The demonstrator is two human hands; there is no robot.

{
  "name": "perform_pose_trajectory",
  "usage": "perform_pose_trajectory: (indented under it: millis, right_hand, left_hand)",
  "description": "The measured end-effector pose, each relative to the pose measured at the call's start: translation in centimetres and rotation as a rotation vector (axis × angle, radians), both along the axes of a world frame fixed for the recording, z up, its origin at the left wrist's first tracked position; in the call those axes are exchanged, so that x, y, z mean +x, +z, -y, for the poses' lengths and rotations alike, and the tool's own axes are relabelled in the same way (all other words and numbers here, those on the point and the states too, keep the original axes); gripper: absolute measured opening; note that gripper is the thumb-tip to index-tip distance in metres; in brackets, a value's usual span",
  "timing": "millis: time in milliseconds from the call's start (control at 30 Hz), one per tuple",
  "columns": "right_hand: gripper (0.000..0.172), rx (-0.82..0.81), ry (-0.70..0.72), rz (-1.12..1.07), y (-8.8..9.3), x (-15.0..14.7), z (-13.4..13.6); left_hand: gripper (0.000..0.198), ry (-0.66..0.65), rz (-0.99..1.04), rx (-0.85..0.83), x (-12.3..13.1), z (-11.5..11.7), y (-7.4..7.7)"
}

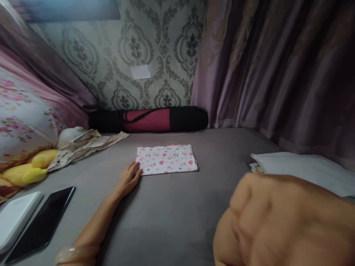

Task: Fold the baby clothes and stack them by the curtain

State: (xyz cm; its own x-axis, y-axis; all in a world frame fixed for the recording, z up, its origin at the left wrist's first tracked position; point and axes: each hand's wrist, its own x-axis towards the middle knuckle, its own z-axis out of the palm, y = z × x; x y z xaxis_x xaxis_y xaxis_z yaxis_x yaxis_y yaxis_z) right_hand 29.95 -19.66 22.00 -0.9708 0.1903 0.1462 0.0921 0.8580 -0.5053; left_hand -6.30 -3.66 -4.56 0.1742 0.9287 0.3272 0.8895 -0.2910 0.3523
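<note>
A folded white cloth (166, 159) with red hearts and small printed figures lies flat on the grey bed sheet (166, 218). My left hand (130, 178) rests at the cloth's left edge, its fingers stretched out and touching the near left corner. A pale translucent bangle (76, 254) circles the left wrist. Close to the camera at the lower right, my right hand (280, 218) is raised with its knuckles up and fingers curled under. Its fingertips and anything inside them are hidden. The right hand is well apart from the cloth.
A black and red long bag (149, 120) lies along the wall. A white folded item (302, 168) sits behind my right hand. At left are a black tablet-like slab (41, 225), a white box (18, 218), a yellow plush toy (24, 173) and a crumpled cloth (80, 147). Curtains (244, 66) hang at right.
</note>
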Motion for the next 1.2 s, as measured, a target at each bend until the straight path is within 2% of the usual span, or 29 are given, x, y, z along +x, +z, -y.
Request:
perform_pose_trajectory:
  millis: [67, 133, 200, 267, 333, 400, 433, 567, 733, 833, 967, 1067, 1200]
  right_hand:
    - [0.039, -0.086, -0.081, -0.142, -0.3, 0.2, -1.0]
    - [0.042, -0.209, -0.271, -0.34, -1.6, 0.1, -3.4]
    - [0.039, -0.287, -0.462, -0.373, -3.9, -0.4, -7.2]
    - [0.036, -0.323, -0.694, -0.314, -6.8, -1.2, -11.6]
    - [0.032, -0.234, -1.1, -0.206, -10.2, -2.3, -15.5]
    - [0.03, -0.079, -1.455, 0.004, -13.5, -3.6, -18.1]
    - [0.034, -0.014, -1.523, 0.055, -15.1, -4.2, -18.8]
    - [0.04, 0.083, -1.492, 0.141, -19.8, -6.3, -19.4]
    - [0.054, 0.156, -1.494, 0.155, -22.6, -7.6, -19.5]
    - [0.055, 0.181, -1.525, 0.142, -23.2, -8.0, -19.8]
    - [0.054, 0.188, -1.545, 0.121, -23.0, -8.0, -19.8]
    - [0.054, 0.158, -1.576, 0.109, -22.6, -7.9, -19.7]
    - [0.054, 0.124, -1.624, 0.122, -22.1, -7.5, -19.7]
  left_hand:
    - [0.052, -0.001, 0.002, -0.003, 0.1, 0.1, 0.1]
    - [0.052, 0.001, 0.004, -0.008, 0.2, 0.2, 0.3]
    - [0.052, 0.001, 0.001, -0.017, 0.2, 0.3, 0.5]
    - [0.05, -0.006, 0.001, -0.012, 0.3, 0.3, 0.6]
    - [0.049, -0.009, 0.003, 0.007, 0.3, 0.3, 0.6]
    - [0.048, 0.003, 0.002, 0.017, 0.3, 0.3, 0.6]
    - [0.048, 0.016, -0.001, 0.014, 0.3, 0.3, 0.5]
    - [0.051, 0.03, -0.02, 0.035, 0.7, 0.5, 0.5]
    - [0.054, -0.045, -0.094, -0.02, 1.3, 0.9, 0.7]
    - [0.057, -0.056, -0.127, -0.065, 1.4, 1.0, 0.8]
    - [0.057, -0.063, -0.144, -0.063, 1.4, 1.0, 1.4]
    - [0.053, -0.066, -0.189, -0.05, 2.0, 0.9, 2.7]
    - [0.042, 0.028, -0.363, -0.014, 3.9, -0.2, 4.8]
